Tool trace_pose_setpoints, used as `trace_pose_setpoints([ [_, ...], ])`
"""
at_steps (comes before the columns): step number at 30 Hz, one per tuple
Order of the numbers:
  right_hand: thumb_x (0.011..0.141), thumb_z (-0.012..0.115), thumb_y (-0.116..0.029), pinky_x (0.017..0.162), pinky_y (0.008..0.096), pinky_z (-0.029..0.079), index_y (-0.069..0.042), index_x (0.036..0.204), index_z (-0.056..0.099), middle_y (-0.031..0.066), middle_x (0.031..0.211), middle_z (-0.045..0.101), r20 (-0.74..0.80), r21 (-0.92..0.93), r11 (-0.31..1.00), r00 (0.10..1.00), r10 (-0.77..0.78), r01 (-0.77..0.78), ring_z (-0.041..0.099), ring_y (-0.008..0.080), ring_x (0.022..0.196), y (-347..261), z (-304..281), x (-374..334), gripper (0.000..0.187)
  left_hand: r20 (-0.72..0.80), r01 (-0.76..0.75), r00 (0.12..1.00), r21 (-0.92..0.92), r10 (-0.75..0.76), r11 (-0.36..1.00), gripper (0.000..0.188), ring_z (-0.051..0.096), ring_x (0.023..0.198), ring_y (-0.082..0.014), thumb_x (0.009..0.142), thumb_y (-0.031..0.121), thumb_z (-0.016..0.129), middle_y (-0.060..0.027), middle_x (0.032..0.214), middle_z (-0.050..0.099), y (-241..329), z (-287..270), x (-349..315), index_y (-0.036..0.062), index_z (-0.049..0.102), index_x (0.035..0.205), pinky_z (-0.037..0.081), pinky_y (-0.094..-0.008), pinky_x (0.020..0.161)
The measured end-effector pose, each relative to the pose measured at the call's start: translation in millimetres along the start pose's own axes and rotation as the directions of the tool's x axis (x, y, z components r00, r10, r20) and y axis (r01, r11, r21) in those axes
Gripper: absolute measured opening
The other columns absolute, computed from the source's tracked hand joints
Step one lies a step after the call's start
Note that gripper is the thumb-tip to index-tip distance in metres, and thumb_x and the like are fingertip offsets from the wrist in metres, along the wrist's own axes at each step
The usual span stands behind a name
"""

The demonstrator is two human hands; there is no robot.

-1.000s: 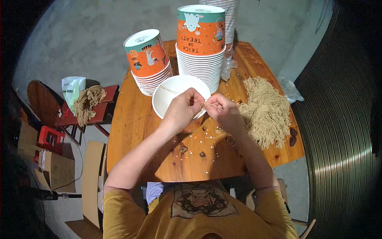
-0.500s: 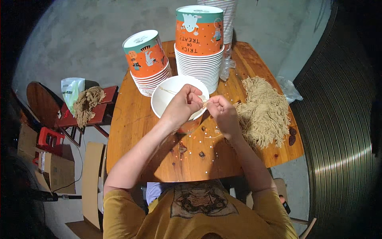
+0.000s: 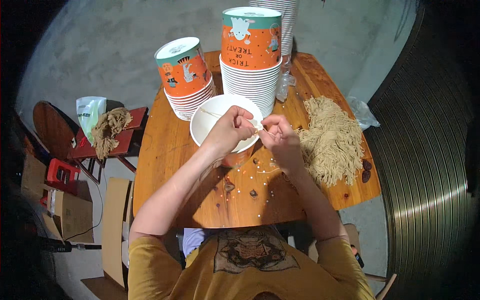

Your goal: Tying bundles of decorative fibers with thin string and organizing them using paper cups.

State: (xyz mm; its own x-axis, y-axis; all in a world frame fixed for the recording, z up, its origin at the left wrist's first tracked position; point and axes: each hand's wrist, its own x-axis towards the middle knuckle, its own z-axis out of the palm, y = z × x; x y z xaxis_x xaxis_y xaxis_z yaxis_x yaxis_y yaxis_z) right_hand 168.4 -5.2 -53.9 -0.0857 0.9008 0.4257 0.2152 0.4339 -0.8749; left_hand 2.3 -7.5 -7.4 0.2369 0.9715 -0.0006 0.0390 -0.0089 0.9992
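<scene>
An upright paper bucket [image 3: 202, 131], white inside and orange outside, stands before me on the wooden table. At its right rim, my left hand [image 3: 231, 132] is closed, its thumb and fingertips pinching a beige string. Just across from it, my right hand [image 3: 282, 145] is closed too, with a thin strand of the same string between thumb and finger. The fingertips almost meet, and the fine detail between them is too small to make out. Another length of string [image 3: 210, 113] crosses the bucket's left rim.
Two stacks of upturned orange buckets [image 3: 186, 75] [image 3: 250, 80] stand behind, with a taller white stack [image 3: 287, 30] farther back. A heap of beige string [image 3: 332, 142] lies to the right, near two dark oval pieces [image 3: 366, 171]. Small white bits [image 3: 239, 191] dot the table [image 3: 165, 200].
My right hand's fingers have shifted slightly, and a strand now shows across them. My left hand has stayed nearly in place at the rim.
</scene>
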Motion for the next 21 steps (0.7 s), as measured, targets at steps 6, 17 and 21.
trace_pose_setpoints([
  [6, 0.077, 0.065, -0.007, 0.051, 0.0307, 0.047, -0.008, 0.093, 0.058, 0.0049, 0.067, 0.056, -0.045, -0.250, 0.861, 0.883, -0.468, 0.443, 0.058, 0.0191, 0.056, -8, -2, 1, 0.017, 0.028, 0.021, 0.999, 0.020, -0.022, 1.000, 0.031, 0.054, 0.077, -0.0089, 0.081, -0.002, 0.059, -0.0020, 0.084, 0.057, 0, -2, 2, 0.0011, 0.048, 0.110, 0.044, -0.0216, 0.071],
  [17, 0.085, 0.059, -0.008, 0.055, 0.0232, 0.045, -0.005, 0.088, 0.058, -0.0008, 0.065, 0.055, 0.282, 0.323, 0.904, 0.940, 0.191, -0.280, 0.056, 0.0071, 0.060, -21, -15, 7, 0.005, 0.046, -0.055, 0.998, 0.116, 0.050, 0.992, 0.031, 0.054, 0.073, -0.0097, 0.079, -0.002, 0.061, -0.0033, 0.080, 0.057, -3, 0, 2, -0.0008, 0.047, 0.107, 0.044, -0.0223, 0.067],
  [21, 0.087, 0.058, -0.009, 0.052, 0.0227, 0.042, -0.005, 0.088, 0.057, -0.0046, 0.063, 0.052, 0.279, 0.180, 0.965, 0.950, 0.136, -0.191, 0.049, 0.0016, 0.059, -24, -16, 5, 0.004, 0.035, -0.032, 0.999, 0.055, 0.030, 0.998, 0.031, 0.054, 0.073, -0.0096, 0.079, -0.003, 0.060, -0.0031, 0.081, 0.056, -6, -3, 3, -0.0009, 0.048, 0.107, 0.044, -0.0219, 0.067],
])
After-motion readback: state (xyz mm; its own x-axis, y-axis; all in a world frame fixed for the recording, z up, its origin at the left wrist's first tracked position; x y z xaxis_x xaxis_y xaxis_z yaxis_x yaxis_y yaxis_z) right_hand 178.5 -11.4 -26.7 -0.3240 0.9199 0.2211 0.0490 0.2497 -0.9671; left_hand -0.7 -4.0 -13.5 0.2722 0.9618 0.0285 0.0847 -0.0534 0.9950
